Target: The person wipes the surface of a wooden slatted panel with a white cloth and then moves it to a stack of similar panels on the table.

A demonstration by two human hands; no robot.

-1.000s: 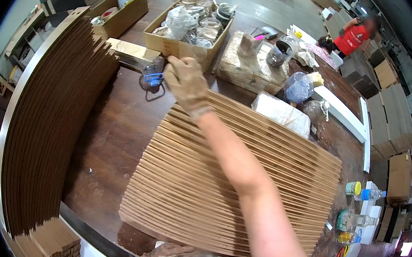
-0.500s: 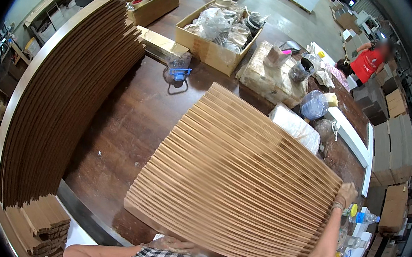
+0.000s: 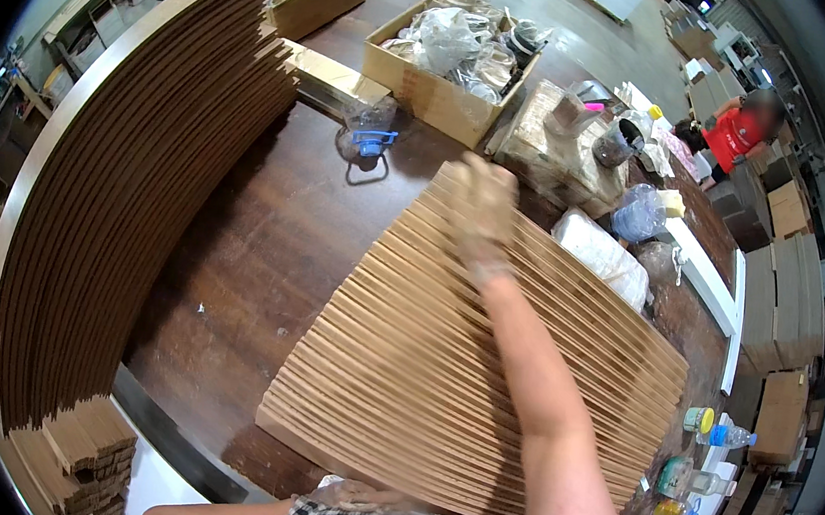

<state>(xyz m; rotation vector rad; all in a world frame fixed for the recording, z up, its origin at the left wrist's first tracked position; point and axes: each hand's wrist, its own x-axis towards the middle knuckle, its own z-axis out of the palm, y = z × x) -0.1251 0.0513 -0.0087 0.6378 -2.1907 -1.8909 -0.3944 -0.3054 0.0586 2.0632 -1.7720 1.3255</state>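
Observation:
A fanned stack of brown cardboard sheets (image 3: 420,379) lies slanted on the dark wooden table (image 3: 250,271) in front of me. My right hand (image 3: 483,210), gloved and blurred, reaches across the stack, its fingers stretched flat to the far top edge. My left hand (image 3: 362,496) is at the near edge of the stack by my chest. Its fingers grip that edge and the sheets partly hide it.
A tall curved pile of cardboard sheets (image 3: 127,197) fills the left side. Behind are an open box of bagged items (image 3: 448,60), a blue-handled tape dispenser (image 3: 369,140), plastic bags (image 3: 599,252) and small bottles (image 3: 716,435). A person in red (image 3: 742,131) sits far right.
My right arm, at the stack's far edge a second ago and then pulled back to the lower right, has reached out to the far edge again. The view has shifted slightly.

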